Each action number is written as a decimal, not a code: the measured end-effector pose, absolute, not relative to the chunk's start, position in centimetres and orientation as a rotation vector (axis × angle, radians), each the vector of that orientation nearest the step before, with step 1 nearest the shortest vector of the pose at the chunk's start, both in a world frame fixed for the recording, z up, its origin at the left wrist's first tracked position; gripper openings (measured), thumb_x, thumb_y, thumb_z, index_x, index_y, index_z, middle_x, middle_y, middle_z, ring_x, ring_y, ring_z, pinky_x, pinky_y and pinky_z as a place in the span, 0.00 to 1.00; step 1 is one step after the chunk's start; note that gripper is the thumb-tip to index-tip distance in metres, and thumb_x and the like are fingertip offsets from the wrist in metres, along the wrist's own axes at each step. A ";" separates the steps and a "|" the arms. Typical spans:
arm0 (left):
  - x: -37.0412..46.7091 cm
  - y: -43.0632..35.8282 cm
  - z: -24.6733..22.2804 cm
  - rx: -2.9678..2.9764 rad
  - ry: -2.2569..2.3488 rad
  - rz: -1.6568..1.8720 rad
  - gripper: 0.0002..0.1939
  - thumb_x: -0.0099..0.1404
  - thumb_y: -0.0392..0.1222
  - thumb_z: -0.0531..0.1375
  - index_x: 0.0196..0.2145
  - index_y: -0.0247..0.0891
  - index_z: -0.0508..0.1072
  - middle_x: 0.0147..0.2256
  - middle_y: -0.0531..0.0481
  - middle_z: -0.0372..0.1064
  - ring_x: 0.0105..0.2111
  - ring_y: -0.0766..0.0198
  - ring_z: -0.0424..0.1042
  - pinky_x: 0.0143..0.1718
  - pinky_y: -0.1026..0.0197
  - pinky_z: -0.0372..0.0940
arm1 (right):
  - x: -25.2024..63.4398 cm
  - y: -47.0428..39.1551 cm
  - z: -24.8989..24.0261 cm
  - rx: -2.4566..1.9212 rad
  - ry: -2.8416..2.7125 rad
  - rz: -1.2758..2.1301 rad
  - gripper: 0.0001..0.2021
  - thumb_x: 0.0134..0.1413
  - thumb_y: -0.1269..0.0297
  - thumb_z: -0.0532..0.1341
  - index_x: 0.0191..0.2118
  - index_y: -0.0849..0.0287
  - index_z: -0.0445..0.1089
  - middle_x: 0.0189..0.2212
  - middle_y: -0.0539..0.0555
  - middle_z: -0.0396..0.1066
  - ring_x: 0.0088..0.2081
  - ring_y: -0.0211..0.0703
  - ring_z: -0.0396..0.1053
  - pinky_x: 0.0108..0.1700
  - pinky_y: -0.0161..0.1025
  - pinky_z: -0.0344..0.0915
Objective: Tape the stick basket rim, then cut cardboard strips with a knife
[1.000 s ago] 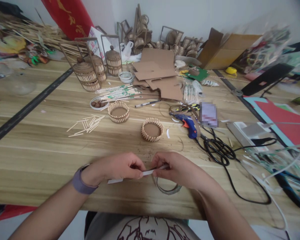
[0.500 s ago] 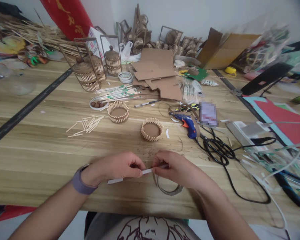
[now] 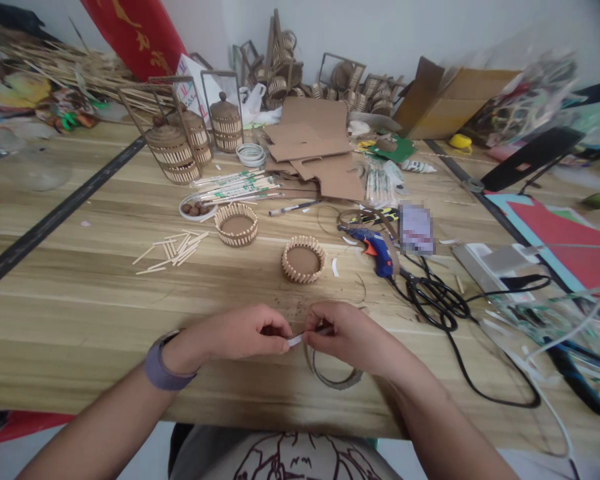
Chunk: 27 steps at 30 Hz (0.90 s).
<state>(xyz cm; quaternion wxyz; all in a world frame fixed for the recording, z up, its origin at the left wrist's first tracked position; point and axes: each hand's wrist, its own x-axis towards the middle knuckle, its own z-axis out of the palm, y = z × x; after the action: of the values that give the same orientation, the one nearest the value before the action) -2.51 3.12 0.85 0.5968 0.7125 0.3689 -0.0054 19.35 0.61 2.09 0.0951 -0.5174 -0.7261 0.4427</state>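
Near the table's front edge, my left hand (image 3: pixel 250 330) pinches one end of a narrow white strip (image 3: pixel 295 341). My right hand (image 3: pixel 337 333) is closed on the strip's other end, its fingers a short way from my left fingertips. A curled brown band (image 3: pixel 337 383) hangs in a loop below my right fingers. Beyond the hands stands a round basket of short sticks (image 3: pixel 303 259), with a second stick basket (image 3: pixel 236 225) behind it to the left.
Loose sticks (image 3: pixel 174 252) lie at the left. A blue glue gun (image 3: pixel 377 251) with a coiled black cable (image 3: pixel 437 303) is at the right. Farther back are cardboard sheets (image 3: pixel 310 130), a bowl of brown balls (image 3: pixel 197 208) and handled lantern-like baskets (image 3: pixel 169 152).
My left hand has moved slightly right, closer to my right hand, and less of the white strip shows between them. The white piece below my left hand is no longer visible.
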 end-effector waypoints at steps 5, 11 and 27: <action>-2.0 2.9 0.6 1.682 0.926 0.038 0.16 0.60 0.51 0.58 0.34 0.35 0.77 0.25 0.54 0.66 0.26 0.65 0.59 0.27 0.64 0.53 | 19.2 0.5 2.0 -1.570 -2.123 1.290 0.03 0.50 0.70 0.61 0.27 0.58 0.69 0.22 0.45 0.68 0.25 0.34 0.62 0.30 0.32 0.56; -1.3 2.6 0.5 1.676 0.941 0.113 0.13 0.60 0.46 0.57 0.32 0.35 0.76 0.26 0.53 0.68 0.26 0.64 0.62 0.27 0.63 0.54 | 18.9 0.3 1.9 -1.531 -2.104 1.285 0.03 0.50 0.71 0.61 0.28 0.58 0.71 0.24 0.45 0.71 0.26 0.35 0.65 0.30 0.32 0.57; -1.0 2.5 -0.1 1.614 1.077 0.315 0.07 0.51 0.43 0.53 0.20 0.39 0.60 0.20 0.58 0.53 0.24 0.67 0.54 0.25 0.63 0.48 | 18.1 -0.4 1.8 -1.378 -2.115 1.097 0.07 0.51 0.77 0.60 0.29 0.58 0.66 0.38 0.53 0.71 0.35 0.38 0.70 0.36 0.34 0.64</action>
<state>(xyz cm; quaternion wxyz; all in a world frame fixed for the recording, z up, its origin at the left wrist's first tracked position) -0.96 2.47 -0.11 0.5545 0.6833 0.4560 0.1332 18.08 -0.44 1.79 0.1932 -0.4913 -0.7539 0.3911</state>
